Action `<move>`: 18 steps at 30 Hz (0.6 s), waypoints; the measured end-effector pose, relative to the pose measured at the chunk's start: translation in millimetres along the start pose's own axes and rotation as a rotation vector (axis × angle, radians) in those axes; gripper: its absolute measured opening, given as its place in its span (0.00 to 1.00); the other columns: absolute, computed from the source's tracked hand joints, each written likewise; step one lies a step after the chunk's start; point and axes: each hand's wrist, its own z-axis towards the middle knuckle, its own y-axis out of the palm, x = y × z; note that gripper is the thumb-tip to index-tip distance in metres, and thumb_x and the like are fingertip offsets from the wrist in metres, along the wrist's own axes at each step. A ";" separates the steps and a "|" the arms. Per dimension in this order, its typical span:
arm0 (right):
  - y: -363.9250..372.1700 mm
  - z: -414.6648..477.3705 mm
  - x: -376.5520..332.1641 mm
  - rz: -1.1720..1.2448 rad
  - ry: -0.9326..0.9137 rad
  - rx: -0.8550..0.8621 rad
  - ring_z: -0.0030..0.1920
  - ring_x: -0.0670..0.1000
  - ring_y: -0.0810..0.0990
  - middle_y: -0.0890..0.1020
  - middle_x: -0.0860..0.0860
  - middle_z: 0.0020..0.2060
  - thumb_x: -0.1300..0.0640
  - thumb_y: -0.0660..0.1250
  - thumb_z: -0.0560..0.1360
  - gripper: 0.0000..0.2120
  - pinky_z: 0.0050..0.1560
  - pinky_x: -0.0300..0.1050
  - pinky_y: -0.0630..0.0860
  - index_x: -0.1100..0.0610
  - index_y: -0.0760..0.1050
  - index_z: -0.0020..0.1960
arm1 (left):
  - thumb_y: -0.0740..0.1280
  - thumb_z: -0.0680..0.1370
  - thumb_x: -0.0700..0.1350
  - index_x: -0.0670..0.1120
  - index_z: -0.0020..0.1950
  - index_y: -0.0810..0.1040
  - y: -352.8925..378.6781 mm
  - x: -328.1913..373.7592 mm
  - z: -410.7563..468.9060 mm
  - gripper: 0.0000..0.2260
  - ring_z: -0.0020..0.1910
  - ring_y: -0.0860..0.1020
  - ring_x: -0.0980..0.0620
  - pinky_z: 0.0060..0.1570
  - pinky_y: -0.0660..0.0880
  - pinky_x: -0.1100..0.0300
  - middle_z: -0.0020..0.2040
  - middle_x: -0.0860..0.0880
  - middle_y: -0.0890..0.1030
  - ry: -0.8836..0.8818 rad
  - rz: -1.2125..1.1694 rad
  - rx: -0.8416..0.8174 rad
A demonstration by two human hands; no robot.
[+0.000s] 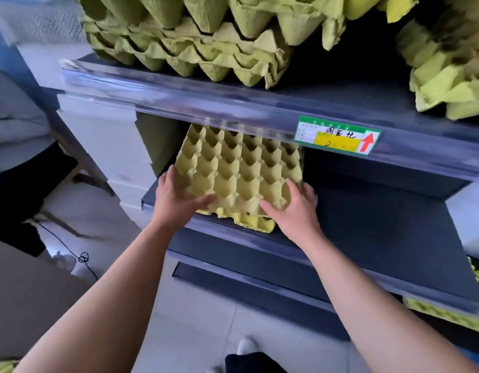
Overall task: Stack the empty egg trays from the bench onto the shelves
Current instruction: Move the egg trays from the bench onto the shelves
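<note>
A yellow-green pulp egg tray [238, 170] lies cups-up on the left part of the dark middle shelf [373, 232], on top of at least one other tray whose edge [253, 220] sticks out below it. My left hand [176, 199] grips the tray's near-left corner, thumb over the rim. My right hand [292, 208] holds the near-right corner, fingers on the cups. The tray's far end is hidden under the shelf above.
The upper shelf [233, 103] carries stacks of egg trays [195, 44] on the left and more egg trays [448, 74] on the right. A green and yellow price label [338, 137] sits on its front rail. More trays [448, 316] show on a lower shelf. A person [15, 146] stands at left.
</note>
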 end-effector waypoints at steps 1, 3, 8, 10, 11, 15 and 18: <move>3.0 2.7 -1.9 -0.008 0.005 0.005 0.74 0.57 0.48 0.52 0.57 0.75 0.36 0.68 0.70 0.41 0.74 0.54 0.54 0.52 0.57 0.76 | 0.78 0.54 0.68 0.53 0.69 0.66 0.0 -2.7 6.5 0.49 0.63 0.73 0.47 0.64 0.72 0.46 0.65 0.50 0.68 0.000 -0.005 -0.012; 8.6 7.9 -4.5 -0.020 0.010 0.009 0.74 0.57 0.49 0.52 0.58 0.74 0.36 0.67 0.70 0.41 0.73 0.53 0.53 0.52 0.57 0.76 | 0.78 0.54 0.69 0.53 0.68 0.66 0.0 -6.8 18.2 0.48 0.63 0.73 0.47 0.64 0.72 0.46 0.65 0.50 0.69 0.009 -0.013 -0.034; 21.4 25.9 -4.9 -0.072 0.030 0.001 0.75 0.59 0.48 0.50 0.57 0.76 0.34 0.66 0.70 0.42 0.74 0.56 0.54 0.51 0.54 0.76 | 0.77 0.54 0.71 0.54 0.69 0.64 2.0 -11.4 39.2 0.49 0.64 0.72 0.45 0.64 0.72 0.44 0.66 0.49 0.68 0.007 -0.001 -0.063; 27.2 32.2 -1.8 -0.095 0.054 -0.027 0.75 0.60 0.46 0.49 0.57 0.76 0.32 0.64 0.70 0.43 0.74 0.60 0.54 0.50 0.53 0.77 | 0.76 0.54 0.72 0.54 0.70 0.65 4.3 -14.4 45.1 0.50 0.63 0.72 0.44 0.64 0.72 0.43 0.66 0.48 0.68 0.009 0.021 -0.082; 30.0 34.1 0.2 -0.098 0.063 -0.039 0.75 0.61 0.45 0.49 0.57 0.76 0.32 0.64 0.70 0.44 0.73 0.61 0.54 0.49 0.52 0.77 | 0.76 0.53 0.72 0.54 0.70 0.65 5.7 -16.6 47.4 0.50 0.63 0.72 0.44 0.63 0.72 0.43 0.66 0.48 0.68 0.001 0.028 -0.092; 37.5 36.1 6.4 -0.097 0.042 -0.022 0.75 0.60 0.45 0.48 0.57 0.76 0.33 0.64 0.70 0.42 0.73 0.60 0.55 0.48 0.51 0.77 | 0.74 0.53 0.75 0.51 0.70 0.65 10.1 -28.5 53.2 0.52 0.63 0.72 0.42 0.62 0.73 0.41 0.66 0.47 0.69 -0.033 0.067 -0.109; 38.7 34.3 7.5 -0.107 0.029 -0.007 0.75 0.60 0.45 0.49 0.57 0.76 0.34 0.65 0.71 0.42 0.74 0.60 0.53 0.49 0.52 0.77 | 0.72 0.55 0.76 0.51 0.72 0.63 10.4 -31.1 50.7 0.52 0.67 0.68 0.42 0.65 0.69 0.41 0.68 0.46 0.68 -0.025 0.109 -0.103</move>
